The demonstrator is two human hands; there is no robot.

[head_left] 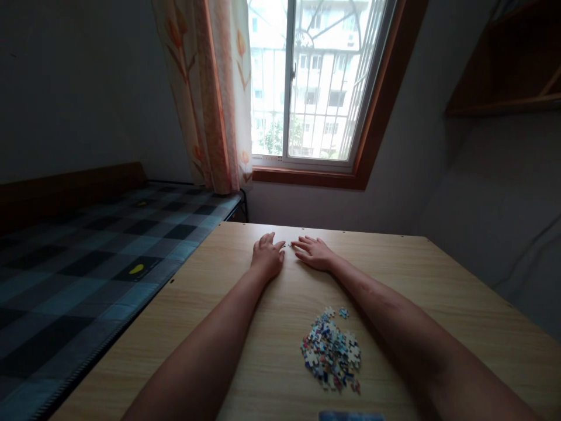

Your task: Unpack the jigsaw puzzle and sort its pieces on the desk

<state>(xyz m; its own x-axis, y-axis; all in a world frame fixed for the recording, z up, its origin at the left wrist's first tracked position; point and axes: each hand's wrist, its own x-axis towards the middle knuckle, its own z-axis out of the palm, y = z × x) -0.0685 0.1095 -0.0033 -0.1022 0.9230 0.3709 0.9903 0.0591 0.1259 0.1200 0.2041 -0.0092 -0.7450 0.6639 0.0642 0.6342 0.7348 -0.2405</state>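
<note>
Both my arms stretch forward across the wooden table (245,351), and the hands rest near its far edge. My left hand (267,255) has its fingers apart, with one fingertip at a tiny jigsaw puzzle piece (284,245). Just to the right, another small puzzle piece (290,245) lies by the fingertips of my right hand (314,253), whose fingers are stretched out over the tabletop. A narrow gap separates the two hands. Between my forearms is a heap of loose puzzle pieces (331,351), some face up in mixed colours, others showing pale backs.
At the bottom edge, a dark bluish flat object (350,416) is only partly visible. A bed with a checked mattress (131,245) stands along the table's left side. Beyond the table are a curtain (210,105) and a barred window (322,88); a wooden shelf (504,105) hangs upper right.
</note>
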